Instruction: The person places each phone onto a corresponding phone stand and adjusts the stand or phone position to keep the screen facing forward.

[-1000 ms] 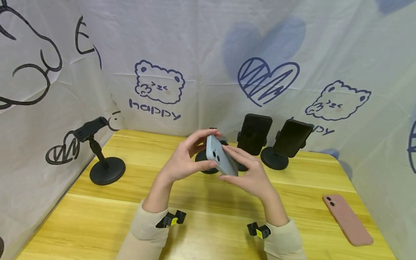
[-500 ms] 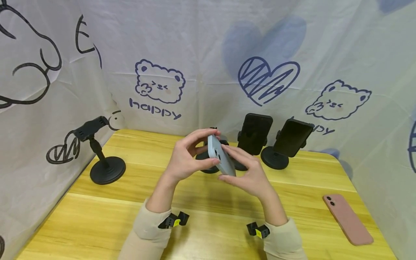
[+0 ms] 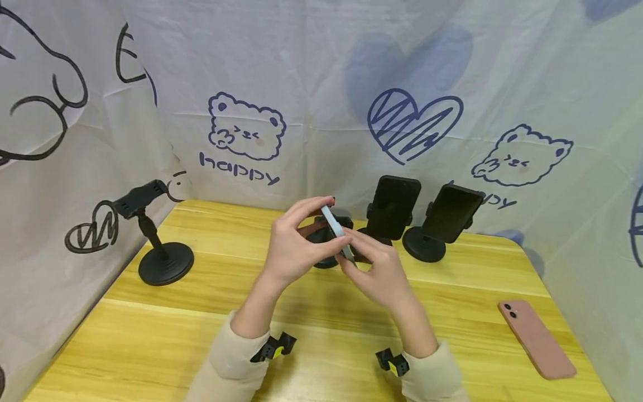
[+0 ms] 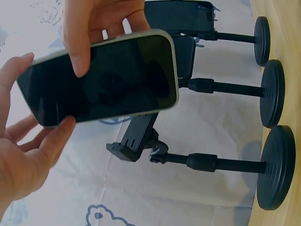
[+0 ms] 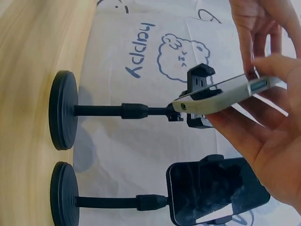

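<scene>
In the head view, my left hand (image 3: 293,245) and my right hand (image 3: 377,271) both hold a light blue smartphone (image 3: 332,219), seen nearly edge-on. Its dark screen (image 4: 124,82) faces the left wrist camera, and the left thumb and fingers grip one end. The right hand (image 5: 277,141) holds the other end, with a finger lying over the screen in the left wrist view. Just behind the hands stands a black phone stand with its clamp (image 4: 136,136) free of any phone; the hands partly hide it in the head view.
Two more stands at the back right each carry a black-screened phone, one upright phone (image 3: 394,206) and one tilted phone (image 3: 451,213). An unloaded black stand (image 3: 158,245) is at the left. A pink phone (image 3: 538,339) lies face down near the right table edge.
Both hands have turned the light blue phone from its camera side showing to nearly edge-on in the head view. The left hand has shifted slightly right; the stands and pink phone stay put.
</scene>
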Demonstrator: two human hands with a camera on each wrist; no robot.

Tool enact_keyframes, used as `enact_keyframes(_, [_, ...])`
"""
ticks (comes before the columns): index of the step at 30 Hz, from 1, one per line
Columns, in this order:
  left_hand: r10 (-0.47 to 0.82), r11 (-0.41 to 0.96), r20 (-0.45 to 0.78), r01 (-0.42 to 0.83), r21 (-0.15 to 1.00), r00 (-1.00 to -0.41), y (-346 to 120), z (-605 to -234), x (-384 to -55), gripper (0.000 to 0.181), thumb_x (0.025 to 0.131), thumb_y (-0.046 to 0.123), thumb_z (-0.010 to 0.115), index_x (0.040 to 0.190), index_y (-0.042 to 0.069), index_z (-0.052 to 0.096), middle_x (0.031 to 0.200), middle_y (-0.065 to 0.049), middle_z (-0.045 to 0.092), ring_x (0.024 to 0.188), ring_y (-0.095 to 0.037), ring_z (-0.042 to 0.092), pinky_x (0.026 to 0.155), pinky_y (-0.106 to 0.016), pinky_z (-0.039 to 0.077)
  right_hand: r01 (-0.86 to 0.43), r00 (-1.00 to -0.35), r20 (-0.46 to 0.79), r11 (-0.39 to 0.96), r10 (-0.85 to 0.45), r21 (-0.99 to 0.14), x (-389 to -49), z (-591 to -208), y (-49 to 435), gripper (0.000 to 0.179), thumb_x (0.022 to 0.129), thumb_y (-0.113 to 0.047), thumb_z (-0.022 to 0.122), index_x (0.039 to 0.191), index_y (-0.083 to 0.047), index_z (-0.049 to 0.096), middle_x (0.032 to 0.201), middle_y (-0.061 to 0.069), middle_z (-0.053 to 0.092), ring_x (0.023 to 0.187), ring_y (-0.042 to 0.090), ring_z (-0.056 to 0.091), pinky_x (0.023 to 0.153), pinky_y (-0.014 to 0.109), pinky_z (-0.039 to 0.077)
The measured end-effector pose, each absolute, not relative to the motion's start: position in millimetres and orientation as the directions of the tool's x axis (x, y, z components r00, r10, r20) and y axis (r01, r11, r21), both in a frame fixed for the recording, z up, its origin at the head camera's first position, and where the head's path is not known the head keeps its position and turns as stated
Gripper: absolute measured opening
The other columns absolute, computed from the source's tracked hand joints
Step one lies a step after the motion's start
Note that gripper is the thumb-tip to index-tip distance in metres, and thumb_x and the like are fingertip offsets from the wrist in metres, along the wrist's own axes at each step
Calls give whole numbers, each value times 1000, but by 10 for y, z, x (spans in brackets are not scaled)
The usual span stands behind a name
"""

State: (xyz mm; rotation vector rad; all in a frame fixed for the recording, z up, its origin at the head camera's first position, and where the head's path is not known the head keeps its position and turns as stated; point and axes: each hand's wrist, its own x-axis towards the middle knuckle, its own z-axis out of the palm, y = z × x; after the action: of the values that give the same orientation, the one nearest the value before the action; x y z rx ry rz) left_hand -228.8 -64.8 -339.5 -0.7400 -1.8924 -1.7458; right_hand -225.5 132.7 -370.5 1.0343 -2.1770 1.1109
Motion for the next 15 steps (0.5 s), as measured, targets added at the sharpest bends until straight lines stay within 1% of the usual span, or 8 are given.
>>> enact_keyframes(2, [65, 81, 650, 653, 753, -757, -619, -3399, -2281, 63, 74, 5, 95, 132, 4, 70, 131, -10, 66, 112, -22, 65, 91, -35, 60, -803, -584, 709, 411, -395, -433, -2249, -3716, 1305, 35, 87, 4, 78, 122, 0, 75, 121, 15, 74, 94, 25, 77, 71, 30, 64])
enact_keyframes(3, [60, 94, 647, 650, 754, -760, -608, -3403, -2278, 63, 74, 6, 95, 132, 5, 70, 131, -10, 66, 110, -22, 64, 91, -34, 60, -804, -575, 718, 431, -391, -409, -2249, -3722, 1295, 30, 87, 5, 77, 117, 0, 76, 115, 14, 76, 86, 22, 76, 68, 30, 63])
enact_keyframes(5, [53, 118, 642, 644, 756, -765, -589, -3408, -2274, 63, 75, 8, 95, 132, 6, 70, 131, -9, 66, 109, -21, 64, 90, -33, 60, -808, -552, 739, 465, -386, -361, -2249, -3732, 1278, 25, 87, 6, 75, 110, -1, 76, 103, 9, 76, 73, 17, 71, 61, 28, 61])
enact_keyframes(7, [48, 129, 640, 641, 757, -766, -577, -3412, -2270, 63, 75, 8, 95, 133, 6, 69, 131, -9, 66, 108, -21, 63, 91, -33, 60, -812, -528, 760, 487, -380, -321, -2255, -3741, 1262, 22, 86, 6, 74, 106, -1, 76, 94, 6, 75, 63, 14, 63, 56, 27, 56])
enact_keyframes(10, [47, 128, 638, 638, 759, -769, -570, -3407, -2262, 63, 75, 8, 94, 133, 5, 69, 132, -10, 65, 109, -21, 63, 92, -32, 60, -818, -503, 783, 494, -366, -295, -2260, -3750, 1249, 22, 85, 7, 73, 105, -1, 76, 89, 4, 73, 60, 13, 60, 54, 25, 53])
enact_keyframes(13, [54, 118, 631, 633, 765, -774, -572, -3397, -2259, 65, 75, 6, 94, 134, 5, 68, 134, -10, 64, 114, -22, 63, 95, -32, 58, -820, -496, 792, 491, -355, -293, -2262, -3755, 1247, 21, 85, 6, 73, 104, 0, 77, 91, 6, 75, 59, 12, 59, 53, 23, 51])
enact_keyframes(15, [63, 117, 630, 632, 766, -774, -576, -3395, -2261, 67, 75, 5, 94, 135, 5, 67, 135, -9, 63, 118, -21, 62, 98, -34, 58, -821, -496, 795, 488, -350, -297, -2265, -3756, 1253, 21, 85, 5, 74, 105, 1, 77, 93, 8, 76, 58, 12, 58, 53, 23, 51])
